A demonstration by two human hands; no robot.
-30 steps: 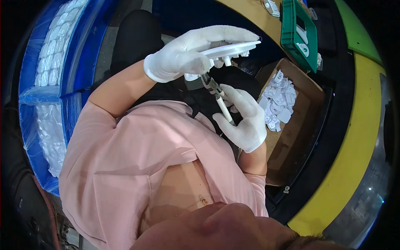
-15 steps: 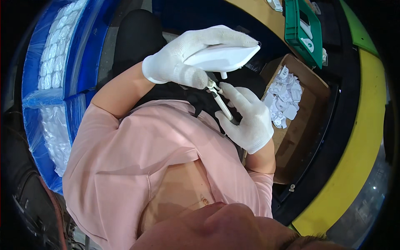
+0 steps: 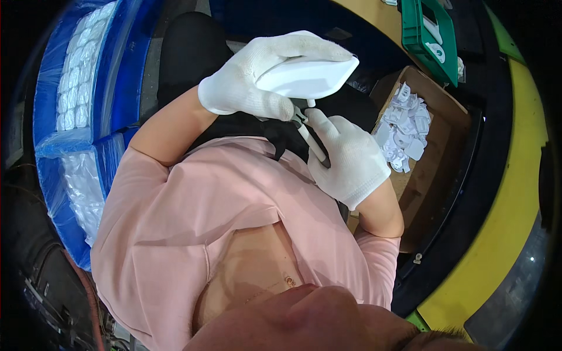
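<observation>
White piece (smooth, curved) — in knit-gloved fingers

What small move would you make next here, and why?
I'd probably tilt the left hand slightly to bring the hidden side of the white plastic part into view: its smooth face is toward the camera, and the pliers in the right hand have their tip beside the left thumb, with any contact hard to make out.

My right hand hides part of the pliers — their tips are too small to make out — and the upper edge crops the green crate.
</observation>
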